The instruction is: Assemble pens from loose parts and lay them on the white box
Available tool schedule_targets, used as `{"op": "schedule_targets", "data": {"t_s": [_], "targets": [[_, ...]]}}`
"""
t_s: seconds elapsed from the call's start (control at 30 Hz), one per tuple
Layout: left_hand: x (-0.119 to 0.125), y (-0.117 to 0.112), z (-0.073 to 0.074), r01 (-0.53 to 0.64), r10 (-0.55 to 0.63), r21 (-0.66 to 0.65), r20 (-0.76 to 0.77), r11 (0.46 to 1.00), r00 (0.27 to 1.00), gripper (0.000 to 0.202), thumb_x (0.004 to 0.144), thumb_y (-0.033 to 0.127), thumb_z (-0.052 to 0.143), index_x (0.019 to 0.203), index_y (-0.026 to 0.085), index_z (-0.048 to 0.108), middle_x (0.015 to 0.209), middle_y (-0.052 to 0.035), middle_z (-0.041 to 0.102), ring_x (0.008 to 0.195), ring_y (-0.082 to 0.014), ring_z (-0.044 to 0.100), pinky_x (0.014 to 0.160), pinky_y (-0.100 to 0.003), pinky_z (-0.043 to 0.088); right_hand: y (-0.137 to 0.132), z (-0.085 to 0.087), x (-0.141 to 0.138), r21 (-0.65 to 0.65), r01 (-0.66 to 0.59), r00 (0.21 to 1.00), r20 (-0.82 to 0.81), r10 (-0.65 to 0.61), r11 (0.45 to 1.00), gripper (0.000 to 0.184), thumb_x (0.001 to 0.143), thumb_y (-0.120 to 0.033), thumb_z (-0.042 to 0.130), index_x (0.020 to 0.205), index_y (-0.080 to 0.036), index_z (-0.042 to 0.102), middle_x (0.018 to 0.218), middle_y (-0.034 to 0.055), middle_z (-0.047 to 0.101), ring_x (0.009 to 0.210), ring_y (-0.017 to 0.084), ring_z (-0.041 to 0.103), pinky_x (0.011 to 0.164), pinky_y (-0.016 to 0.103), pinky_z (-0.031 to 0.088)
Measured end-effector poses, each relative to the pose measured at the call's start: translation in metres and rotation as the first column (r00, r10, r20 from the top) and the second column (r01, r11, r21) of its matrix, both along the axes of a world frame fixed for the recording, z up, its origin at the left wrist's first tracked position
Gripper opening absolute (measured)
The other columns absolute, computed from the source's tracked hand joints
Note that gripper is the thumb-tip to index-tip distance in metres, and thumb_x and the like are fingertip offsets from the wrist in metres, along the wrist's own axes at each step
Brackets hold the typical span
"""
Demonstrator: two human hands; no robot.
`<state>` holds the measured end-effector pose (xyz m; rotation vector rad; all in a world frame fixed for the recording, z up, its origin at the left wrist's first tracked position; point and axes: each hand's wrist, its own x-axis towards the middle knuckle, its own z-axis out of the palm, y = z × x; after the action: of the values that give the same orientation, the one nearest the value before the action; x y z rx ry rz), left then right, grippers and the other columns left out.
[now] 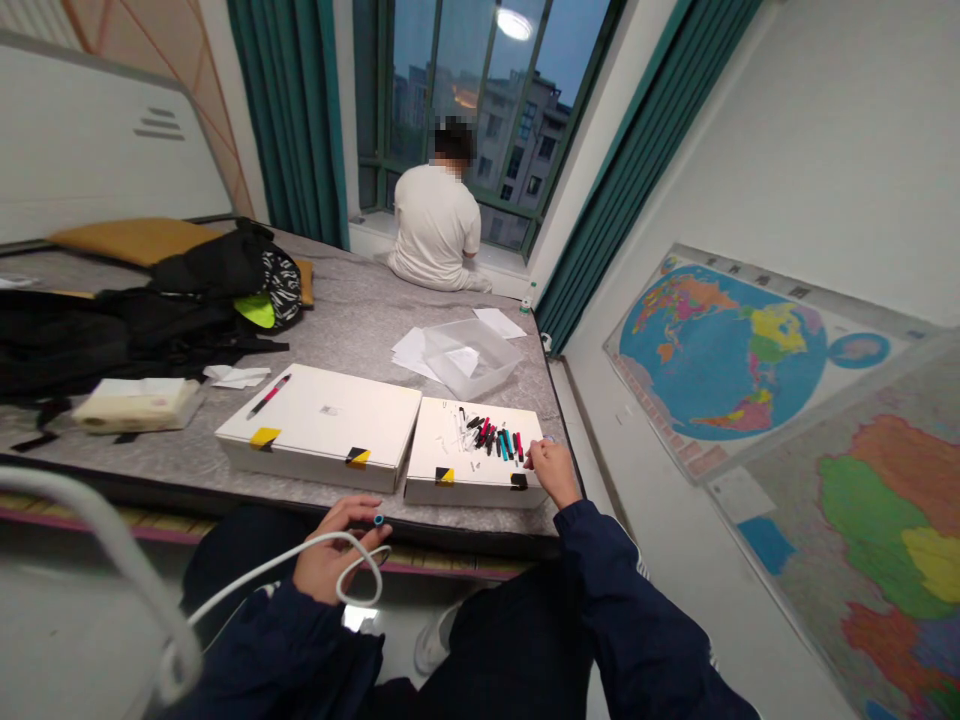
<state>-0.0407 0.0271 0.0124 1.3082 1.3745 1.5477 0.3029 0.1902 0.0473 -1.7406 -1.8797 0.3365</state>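
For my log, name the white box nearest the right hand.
The smaller white box, with the scattered pen parts; the right hand is at its right edge. The larger box carries a lone pen.

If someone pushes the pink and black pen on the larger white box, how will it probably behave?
The pink and black pen may roll, since it looks slim and roundish on the flat top of the larger white box. It is likely light, being so thin. It is probably stiff too, as its body lies straight.
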Motion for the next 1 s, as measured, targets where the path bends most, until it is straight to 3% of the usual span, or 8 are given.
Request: {"op": "schedule_targets", "data": {"t_s": [0.1, 0.27, 0.4, 0.5, 0.67, 0.83, 1.0], "targets": [[0.006, 0.003, -0.001, -0.001, 0.001, 0.005, -0.012, 1.0, 1.0, 0.025, 0.072, 0.039, 0.074, 0.076, 0.015, 0.067, 0.104, -0.0104, 0.059, 0.087, -0.0215, 0.064, 0.064, -0.029, 0.057, -0.003, -0.007, 0.004, -0.021, -0.03, 0.999, 0.028, 0.031, 0.999, 0.045, 0.092, -0.035, 0.041, 0.066, -0.016, 0.073, 0.071, 0.0068, 0.072, 0.067, 0.016, 0.065, 0.066, 0.023, 0.041], [0.026, 0.005, 0.009, -0.004, 0.004, 0.034, -0.002, 0.999, 1.0, 0.022, 0.07, 0.035, 0.075, 0.076, 0.015, 0.066, 0.103, -0.0081, 0.058, 0.072, -0.0143, 0.062, 0.06, -0.025, 0.053, -0.009, -0.016, 0.014, -0.055, -0.088, 0.994, 0.059, 0.091, 0.995, 0.023, 0.084, -0.027, 0.052, 0.083, -0.016, 0.073, 0.081, 0.0059, 0.073, 0.073, 0.018, 0.065, 0.068, 0.024, 0.043], [0.038, 0.001, 0.017, -0.03, 0.029, 0.047, 0.036, 0.998, 0.999, 0.023, 0.068, 0.035, 0.076, 0.072, 0.016, 0.064, 0.083, -0.004, 0.059, 0.072, -0.016, 0.061, 0.059, -0.024, 0.053, -0.011, -0.011, 0.021, -0.078, -0.098, 0.986, 0.127, 0.108, 0.992, 0.019, 0.081, -0.02, 0.056, 0.089, -0.015, 0.073, 0.083, 0.0066, 0.073, 0.078, 0.019, 0.065, 0.073, 0.025, 0.043], [0.041, -0.007, 0.017, -0.031, 0.033, -0.014, 0.101, 0.999, 0.994, 0.025, 0.067, 0.035, 0.077, 0.075, 0.016, 0.062, 0.068, -0.0003, 0.058, 0.059, -0.013, 0.058, 0.052, -0.022, 0.05, -0.009, -0.011, 0.021, -0.105, -0.102, 0.98, 0.158, 0.118, 0.989, 0.019, 0.079, -0.018, 0.057, 0.089, -0.015, 0.073, 0.084, 0.007, 0.073, 0.079, 0.02, 0.065, 0.072, 0.026, 0.043], [0.038, -0.022, 0.015, 0.02, 0.003, -0.131, 0.172, 0.991, 0.985, 0.032, 0.066, 0.038, 0.077, 0.082, 0.016, 0.06, 0.066, 0.001, 0.059, 0.048, -0.0094, 0.053, 0.038, -0.018, 0.043, 0.001, -0.021, 0.007, -0.109, -0.112, 0.978, 0.166, 0.129, 0.988, 0.02, 0.078, -0.014, 0.058, 0.092, -0.016, 0.072, 0.087, 0.0073, 0.072, 0.083, 0.018, 0.064, 0.076, 0.024, 0.042], [0.026, -0.029, 0.017, 0.03, -0.002, -0.159, 0.175, 0.987, 0.985, 0.033, 0.068, 0.04, 0.076, 0.083, 0.016, 0.06, 0.066, 0.0022, 0.056, 0.048, -0.0091, 0.051, 0.038, -0.018, 0.046, 0.015, -0.027, -0.017, -0.102, -0.107, 0.972, 0.199, 0.126, 0.989, 0.02, 0.079, -0.013, 0.056, 0.091, -0.017, 0.071, 0.09, 0.0079, 0.072, 0.084, 0.018, 0.064, 0.077, 0.024, 0.041], [0.016, -0.027, 0.011, 0.04, -0.015, -0.12, 0.202, 0.992, 0.979, 0.028, 0.068, 0.037, 0.077, 0.076, 0.015, 0.06, 0.078, -0.0034, 0.064, 0.056, -0.0112, 0.056, 0.043, -0.019, 0.049, 0.024, -0.026, -0.034, -0.116, -0.102, 0.961, 0.245, 0.128, 0.988, 0.019, 0.081, -0.016, 0.056, 0.092, -0.018, 0.072, 0.091, 0.0083, 0.072, 0.087, 0.02, 0.064, 0.078, 0.025, 0.041]]}}
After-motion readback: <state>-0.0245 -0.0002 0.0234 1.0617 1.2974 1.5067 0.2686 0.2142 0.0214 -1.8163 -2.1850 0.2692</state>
